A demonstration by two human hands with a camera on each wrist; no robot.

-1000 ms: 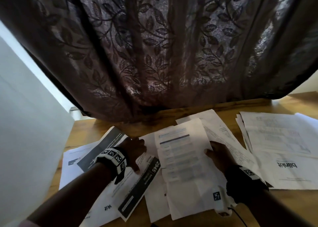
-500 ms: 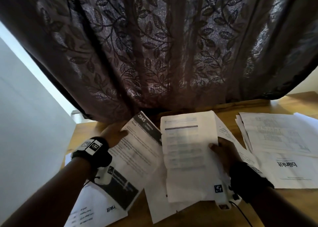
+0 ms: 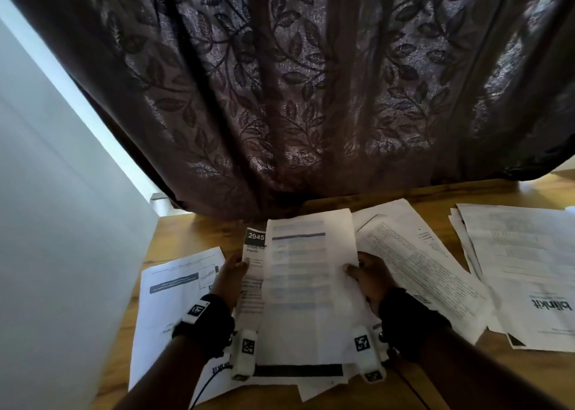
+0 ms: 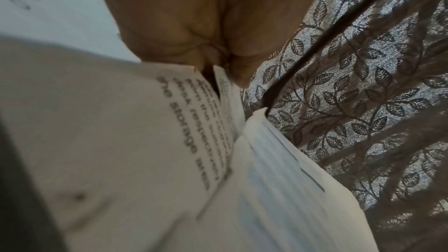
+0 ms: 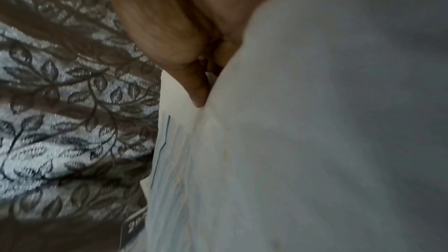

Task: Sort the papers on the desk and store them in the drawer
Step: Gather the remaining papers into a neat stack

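Note:
My left hand pinches the left edge of a sheet with a black "2945" header. That sheet lies tucked behind a sheet printed with blue table lines, whose right edge my right hand pinches. Both sheets are held up above the wooden desk. In the left wrist view my thumb presses on the printed sheet. The right wrist view has my thumb on the blue-lined sheet. No drawer is in view.
More papers lie on the desk: a sheet with a dark bar at the left, a text sheet right of my hands, a stack at the far right. A dark leaf-patterned curtain hangs behind. A white wall stands at the left.
My left hand lifted the "2945" sheet off the desk and swung it right, behind the blue-lined sheet. My right hand raised its sheet slightly and kept hold.

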